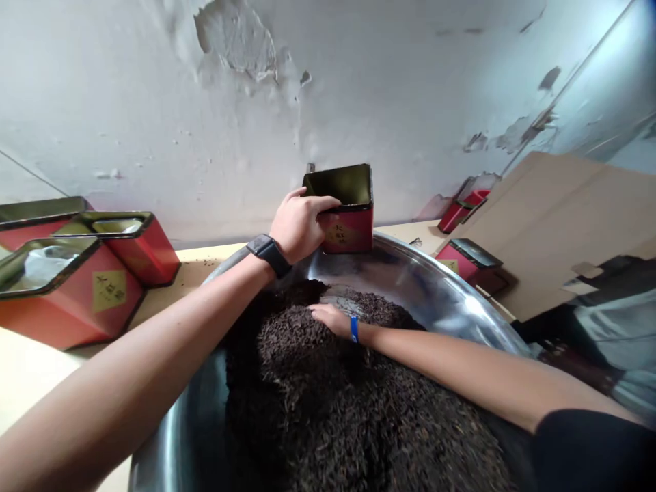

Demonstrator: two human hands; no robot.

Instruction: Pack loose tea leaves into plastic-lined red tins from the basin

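My left hand [303,222], with a black watch at the wrist, is closed on the left rim of a red tin [359,229] at the far edge of the metal basin [435,280]. The tin is lidless, its olive inside showing, and a gold label with dark characters is on its front. Below it my right hand [333,320], with a blue wristband, reaches into the dark loose tea leaves [348,410] that fill much of the basin. Its fingers are stretched out to the left against a mound of leaves, which partly hides them.
Several open red tins [115,297] stand on the pale table [31,369] at left, some with clear plastic inside. Another red tin [469,263] is at right, beside a large cardboard box [558,219]. Behind the basin rises a peeling wall [215,137].
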